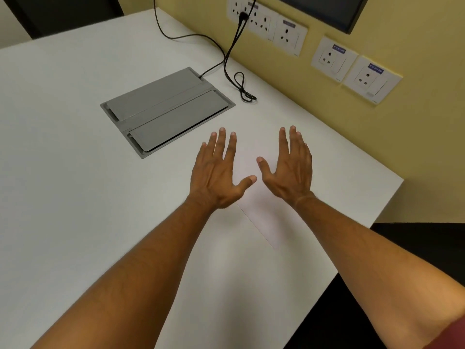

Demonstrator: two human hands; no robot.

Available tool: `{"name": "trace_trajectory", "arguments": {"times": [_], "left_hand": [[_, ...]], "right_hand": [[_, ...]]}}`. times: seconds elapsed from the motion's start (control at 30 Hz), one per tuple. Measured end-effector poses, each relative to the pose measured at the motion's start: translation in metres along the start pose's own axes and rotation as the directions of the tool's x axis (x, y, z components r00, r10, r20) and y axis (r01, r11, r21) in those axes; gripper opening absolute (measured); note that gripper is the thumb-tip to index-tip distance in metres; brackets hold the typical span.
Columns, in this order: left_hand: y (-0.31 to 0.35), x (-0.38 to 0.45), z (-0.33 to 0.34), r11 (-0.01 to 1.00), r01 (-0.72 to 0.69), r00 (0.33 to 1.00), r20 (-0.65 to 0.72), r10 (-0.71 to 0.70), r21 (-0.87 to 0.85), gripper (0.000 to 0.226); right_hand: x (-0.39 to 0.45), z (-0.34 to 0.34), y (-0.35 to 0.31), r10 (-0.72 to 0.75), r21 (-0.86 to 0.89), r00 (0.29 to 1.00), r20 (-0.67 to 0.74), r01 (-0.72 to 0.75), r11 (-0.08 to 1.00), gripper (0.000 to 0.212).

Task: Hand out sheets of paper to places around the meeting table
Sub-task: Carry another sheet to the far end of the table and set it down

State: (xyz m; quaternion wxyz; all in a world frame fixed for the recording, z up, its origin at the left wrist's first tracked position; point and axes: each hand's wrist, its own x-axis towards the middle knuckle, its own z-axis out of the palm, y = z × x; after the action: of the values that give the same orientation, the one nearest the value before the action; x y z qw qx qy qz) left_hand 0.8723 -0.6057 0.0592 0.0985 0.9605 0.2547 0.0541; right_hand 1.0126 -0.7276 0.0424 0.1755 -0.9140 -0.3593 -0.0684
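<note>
Paper sheet (254,197) lies flat on the white bench (75,147) near its right corner; left hand (216,177) and right hand (289,170), grip wide, fingers spread, seemingly resting on it. One place served; other places unseen.

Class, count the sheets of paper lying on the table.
1: a white sheet lies on the table under both open hands, left hand, right hand. Others may lie out of view.
</note>
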Motion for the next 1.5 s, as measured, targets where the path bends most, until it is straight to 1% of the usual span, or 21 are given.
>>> {"name": "trace_trajectory", "arguments": {"times": [0.13, 0.27, 0.4, 0.57, 0.77, 0.97, 1.13, 1.33, 1.5], "left_hand": [[-0.003, -0.014, -0.031, 0.999, 0.001, 0.994, -0.111, 0.003, 0.038, 0.100], [-0.008, -0.032, -0.065, 0.997, 0.011, 0.981, -0.192, 0.004, 0.076, 0.096], [-0.009, -0.055, -0.099, 0.991, 0.037, 0.966, -0.259, -0.003, 0.127, 0.095], [-0.008, -0.082, -0.140, 0.982, 0.076, 0.941, -0.337, -0.014, 0.173, 0.094], [-0.008, -0.121, -0.188, 0.965, 0.149, 0.908, -0.416, -0.047, 0.218, 0.098], [-0.008, -0.178, -0.238, 0.938, 0.264, 0.843, -0.526, -0.113, 0.223, 0.101], [0.005, -0.246, -0.270, 0.885, 0.392, 0.791, -0.583, -0.185, 0.251, 0.101], [0.026, -0.349, -0.293, 0.792, 0.545, 0.714, -0.649, -0.265, 0.277, 0.100], [0.035, -0.445, -0.313, 0.692, 0.667, 0.640, -0.689, -0.341, 0.277, 0.099]], "right_hand": [[-0.011, -0.032, -0.021, -0.068, -0.034, 0.997, -0.039, 0.066, 0.997, 0.091], [-0.028, -0.068, -0.043, -0.122, -0.055, 0.988, -0.097, 0.117, 0.992, 0.092], [-0.046, -0.104, -0.067, -0.177, -0.109, 0.974, -0.143, 0.162, 0.981, 0.093], [-0.064, -0.143, -0.095, -0.232, -0.133, 0.950, -0.208, 0.207, 0.969, 0.093], [-0.080, -0.184, -0.120, -0.303, -0.158, 0.919, -0.251, 0.270, 0.950, 0.094], [-0.102, -0.230, -0.155, -0.410, -0.141, 0.862, -0.299, 0.385, 0.912, 0.095], [-0.136, -0.261, -0.181, -0.496, -0.104, 0.808, -0.319, 0.490, 0.866, 0.096], [-0.200, -0.292, -0.207, -0.601, -0.045, 0.722, -0.344, 0.626, 0.778, 0.097], [-0.265, -0.313, -0.243, -0.671, 0.024, 0.642, -0.371, 0.729, 0.684, 0.097]]}}
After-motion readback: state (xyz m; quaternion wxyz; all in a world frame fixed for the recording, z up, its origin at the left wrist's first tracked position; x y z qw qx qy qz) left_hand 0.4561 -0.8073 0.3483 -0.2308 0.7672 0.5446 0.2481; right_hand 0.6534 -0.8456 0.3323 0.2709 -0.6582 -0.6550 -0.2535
